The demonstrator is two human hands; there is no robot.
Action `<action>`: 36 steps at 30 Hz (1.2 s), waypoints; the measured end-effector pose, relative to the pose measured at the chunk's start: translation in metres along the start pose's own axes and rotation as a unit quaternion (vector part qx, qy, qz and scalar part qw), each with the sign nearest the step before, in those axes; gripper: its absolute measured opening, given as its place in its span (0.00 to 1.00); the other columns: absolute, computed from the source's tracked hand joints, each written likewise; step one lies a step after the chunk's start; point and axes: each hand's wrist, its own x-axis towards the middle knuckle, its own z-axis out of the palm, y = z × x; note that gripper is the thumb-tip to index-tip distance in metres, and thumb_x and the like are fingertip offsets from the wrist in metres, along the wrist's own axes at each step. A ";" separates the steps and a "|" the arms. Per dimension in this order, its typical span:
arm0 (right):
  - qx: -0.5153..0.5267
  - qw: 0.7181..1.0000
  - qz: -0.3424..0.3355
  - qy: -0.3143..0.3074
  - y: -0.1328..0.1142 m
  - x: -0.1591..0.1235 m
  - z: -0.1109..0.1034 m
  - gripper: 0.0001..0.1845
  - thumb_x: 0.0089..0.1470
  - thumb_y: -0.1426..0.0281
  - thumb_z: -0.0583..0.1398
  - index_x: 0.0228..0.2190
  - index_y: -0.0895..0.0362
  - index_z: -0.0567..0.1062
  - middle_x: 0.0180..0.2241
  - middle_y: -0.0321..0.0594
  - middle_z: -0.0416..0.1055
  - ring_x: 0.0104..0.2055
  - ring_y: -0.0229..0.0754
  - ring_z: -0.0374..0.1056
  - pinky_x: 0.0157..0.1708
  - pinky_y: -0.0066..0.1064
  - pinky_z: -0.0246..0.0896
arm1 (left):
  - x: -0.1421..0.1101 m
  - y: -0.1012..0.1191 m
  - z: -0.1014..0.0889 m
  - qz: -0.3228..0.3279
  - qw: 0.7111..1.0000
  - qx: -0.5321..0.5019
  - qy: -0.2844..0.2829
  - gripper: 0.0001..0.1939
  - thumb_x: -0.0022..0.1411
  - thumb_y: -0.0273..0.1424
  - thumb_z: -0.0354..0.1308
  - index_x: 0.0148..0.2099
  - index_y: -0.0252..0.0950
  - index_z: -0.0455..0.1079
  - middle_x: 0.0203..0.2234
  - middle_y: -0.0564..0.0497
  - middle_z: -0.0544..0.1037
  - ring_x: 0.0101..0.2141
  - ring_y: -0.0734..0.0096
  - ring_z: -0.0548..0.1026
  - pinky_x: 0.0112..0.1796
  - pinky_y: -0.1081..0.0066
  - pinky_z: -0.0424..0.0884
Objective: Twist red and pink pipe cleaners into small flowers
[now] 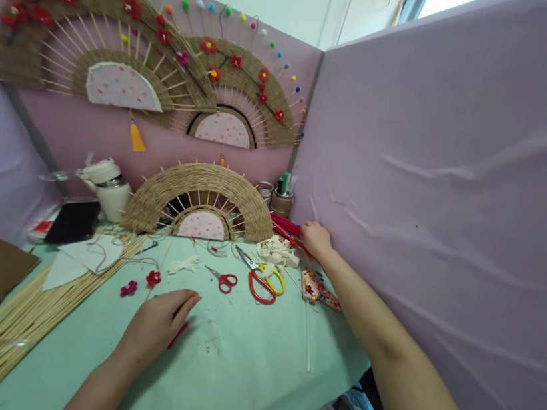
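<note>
My left hand (157, 324) rests on the pale green table (241, 375), fingers curled over a thin red strip (178, 335) that pokes out beneath them. My right hand (316, 239) reaches far back to the right wall, closed on a bundle of red and pink sticks (287, 225) lying beside the woven fan (201, 199). Two small red and pink flowers (142, 283) lie just beyond my left hand.
Red-handled scissors (222, 279) and larger red-and-yellow scissors (260, 277) lie mid-table, with a glue gun (319, 290) and white cord (277, 251) to the right. Bamboo sticks (9, 331) spread along the left. Decorated fans (123, 44) hang on the back partition.
</note>
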 end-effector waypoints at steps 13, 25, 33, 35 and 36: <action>-0.020 0.996 0.090 0.010 0.011 -0.029 -0.043 0.13 0.56 0.79 0.49 0.42 0.67 0.69 0.38 0.57 0.71 0.41 0.46 0.71 0.38 0.30 0.63 | -0.001 0.002 -0.003 -0.017 0.999 -0.018 -0.039 0.21 0.64 0.44 0.40 0.38 0.40 0.71 0.34 0.51 0.78 0.35 0.67 0.74 0.37 0.71 0.64; -0.008 0.988 0.129 0.079 0.032 -0.035 -0.069 0.14 0.55 0.80 0.48 0.41 0.67 0.68 0.36 0.58 0.72 0.40 0.49 0.71 0.37 0.33 0.62 | 0.000 0.000 -0.001 -0.010 0.997 -0.013 -0.072 0.19 0.63 0.40 0.41 0.38 0.39 0.72 0.36 0.48 0.78 0.37 0.63 0.73 0.39 0.69 0.63; -0.002 0.975 0.182 0.130 0.030 -0.034 -0.093 0.15 0.55 0.82 0.47 0.41 0.68 0.69 0.34 0.60 0.72 0.40 0.50 0.72 0.37 0.32 0.62 | 0.001 -0.004 0.001 -0.012 0.997 0.010 -0.072 0.18 0.62 0.39 0.43 0.39 0.39 0.72 0.37 0.47 0.78 0.39 0.62 0.74 0.41 0.68 0.64; -0.007 0.971 0.187 0.145 0.033 -0.036 -0.103 0.14 0.55 0.80 0.48 0.41 0.68 0.69 0.34 0.60 0.72 0.40 0.51 0.71 0.36 0.32 0.62 | 0.002 -0.004 0.001 -0.012 0.997 0.010 -0.075 0.18 0.61 0.39 0.43 0.39 0.39 0.73 0.38 0.47 0.78 0.39 0.61 0.74 0.41 0.68 0.64; -0.008 0.969 0.193 0.152 0.035 -0.037 -0.110 0.14 0.55 0.79 0.48 0.41 0.68 0.69 0.34 0.59 0.72 0.40 0.51 0.71 0.35 0.33 0.62 | 0.002 -0.005 0.002 -0.013 0.997 0.011 -0.077 0.18 0.61 0.39 0.43 0.40 0.39 0.73 0.38 0.46 0.78 0.39 0.61 0.74 0.41 0.68 0.64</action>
